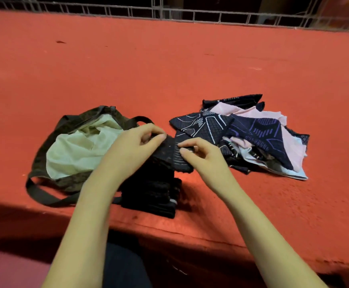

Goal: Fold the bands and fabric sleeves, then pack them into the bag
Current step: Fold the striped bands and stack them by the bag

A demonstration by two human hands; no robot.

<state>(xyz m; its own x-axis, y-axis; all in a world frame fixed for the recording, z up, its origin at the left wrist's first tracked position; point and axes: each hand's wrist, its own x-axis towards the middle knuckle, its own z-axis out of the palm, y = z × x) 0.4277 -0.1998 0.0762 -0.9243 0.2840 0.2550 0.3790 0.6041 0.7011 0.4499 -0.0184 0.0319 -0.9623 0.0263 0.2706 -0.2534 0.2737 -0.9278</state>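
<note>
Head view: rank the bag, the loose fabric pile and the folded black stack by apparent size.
Largest: bag and loose fabric pile, about alike, so unranked.
Smallest: folded black stack, partly covered.

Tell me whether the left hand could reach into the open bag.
Probably yes. The bag lies open beside the left hand, pale lining up, nothing across its mouth. That hand is pinching a dark band with the right hand, though, so it would have to let go or carry it along.
</note>
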